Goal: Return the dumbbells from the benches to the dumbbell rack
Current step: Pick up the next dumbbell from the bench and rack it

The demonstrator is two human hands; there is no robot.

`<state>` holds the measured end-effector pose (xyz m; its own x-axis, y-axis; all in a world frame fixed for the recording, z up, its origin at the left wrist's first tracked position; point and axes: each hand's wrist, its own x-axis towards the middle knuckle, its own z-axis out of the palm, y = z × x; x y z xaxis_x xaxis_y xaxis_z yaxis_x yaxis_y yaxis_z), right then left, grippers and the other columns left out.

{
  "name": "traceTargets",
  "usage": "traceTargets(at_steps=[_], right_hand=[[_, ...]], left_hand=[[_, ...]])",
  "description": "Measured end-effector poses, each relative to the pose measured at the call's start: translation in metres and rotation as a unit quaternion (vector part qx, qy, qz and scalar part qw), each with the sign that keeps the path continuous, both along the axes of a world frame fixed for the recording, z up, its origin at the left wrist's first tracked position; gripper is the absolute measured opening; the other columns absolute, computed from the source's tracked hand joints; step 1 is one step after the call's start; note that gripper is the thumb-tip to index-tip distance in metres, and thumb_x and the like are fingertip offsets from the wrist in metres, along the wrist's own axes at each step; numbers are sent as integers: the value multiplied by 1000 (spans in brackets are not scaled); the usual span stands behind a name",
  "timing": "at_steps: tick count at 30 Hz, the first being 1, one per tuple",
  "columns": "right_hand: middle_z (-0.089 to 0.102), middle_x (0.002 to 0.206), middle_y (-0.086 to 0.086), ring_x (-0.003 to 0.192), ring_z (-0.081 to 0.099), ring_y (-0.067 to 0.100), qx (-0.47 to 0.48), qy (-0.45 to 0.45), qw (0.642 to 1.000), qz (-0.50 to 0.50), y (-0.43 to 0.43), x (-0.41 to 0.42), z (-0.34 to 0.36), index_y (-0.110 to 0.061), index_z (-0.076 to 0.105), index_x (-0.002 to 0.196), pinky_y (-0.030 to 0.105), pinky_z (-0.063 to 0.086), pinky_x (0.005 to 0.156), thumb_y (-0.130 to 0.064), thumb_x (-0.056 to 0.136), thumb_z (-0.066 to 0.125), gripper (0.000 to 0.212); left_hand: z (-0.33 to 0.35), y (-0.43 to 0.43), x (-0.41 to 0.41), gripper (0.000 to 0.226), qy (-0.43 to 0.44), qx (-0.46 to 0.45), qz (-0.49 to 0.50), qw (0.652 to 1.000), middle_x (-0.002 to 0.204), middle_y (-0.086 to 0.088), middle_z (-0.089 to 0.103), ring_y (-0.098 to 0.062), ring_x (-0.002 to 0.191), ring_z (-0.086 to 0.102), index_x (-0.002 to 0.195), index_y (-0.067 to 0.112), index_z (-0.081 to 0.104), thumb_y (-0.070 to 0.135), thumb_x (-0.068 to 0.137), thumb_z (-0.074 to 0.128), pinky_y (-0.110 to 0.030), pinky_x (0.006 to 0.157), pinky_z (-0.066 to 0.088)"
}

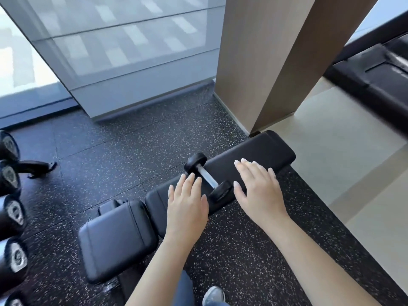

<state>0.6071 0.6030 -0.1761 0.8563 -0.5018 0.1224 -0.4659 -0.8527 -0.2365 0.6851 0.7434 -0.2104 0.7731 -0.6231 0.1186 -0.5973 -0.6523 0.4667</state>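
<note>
A small dumbbell [208, 176] lies on its side on the long black pad of a weight bench [254, 160]. It has two round black ends and a shiny silver bar between them. One black end sits at the far edge of the pad and the other end sits closer to the person.

Both hands are held flat above the bench, one on each side of the dumbbell. The left hand [186, 203] is just beside the near end of the bar, with its fingers spread and straight. The right hand [257, 187] is just beside the closer black end, also with fingers spread wide (neither hand is wrapped around anything). The dumbbell lies in the gap between the two hands, and I cannot tell if a fingertip touches it.

The bench also has a shorter black seat pad [117, 239] nearer the person. It stands on a dark speckled floor [110, 155]. At the left edge, a row of bigger black dumbbell ends [14, 212] shows on the dumbbell rack [35, 167]. A gray shoe [213, 295] shows at the bottom.
</note>
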Motion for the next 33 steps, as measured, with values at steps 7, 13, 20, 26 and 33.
traceTargets(at_steps=[7,13,20,26,33], right_hand=[[55,132,11,123,49,28,25,27,998,47,-33,98,-33,-10,52,129,54,33,103,-23,84,59,47],[48,138,8,129,42,25,50,35,997,48,-71,169,-65,-18,35,140,51,26,107,-32,88,52,57],[62,122,16,113,57,32,54,50,992,98,-102,204,-114,-9,51,130,55,42,95,-24,78,68,56],[54,132,10,124,49,26,116,103,976,152,-131,211,-177,-14,41,137,49,32,105,-30,86,57,56],[39,143,-5,130,35,14,114,262,925,251,-160,206,-269,-26,11,146,39,25,108,-43,92,39,64]], left_hand=[[-23,-28,76,43,-6,10,35,999,121,-23,59,-43,116,49,112,-4,58,1,71,70,-63,91,37],[-39,-62,140,44,31,32,12,999,129,-20,53,-40,124,43,118,-2,54,3,76,66,-60,98,32],[-79,-91,159,47,38,61,53,996,117,-22,61,-42,112,54,109,-3,60,0,65,75,-63,85,41],[-141,-111,144,51,70,113,105,985,115,-22,63,-40,108,57,107,-3,62,3,59,79,-61,81,45],[-237,-129,123,51,182,151,180,955,147,-10,30,-24,139,19,138,8,31,22,91,45,-44,111,14]])
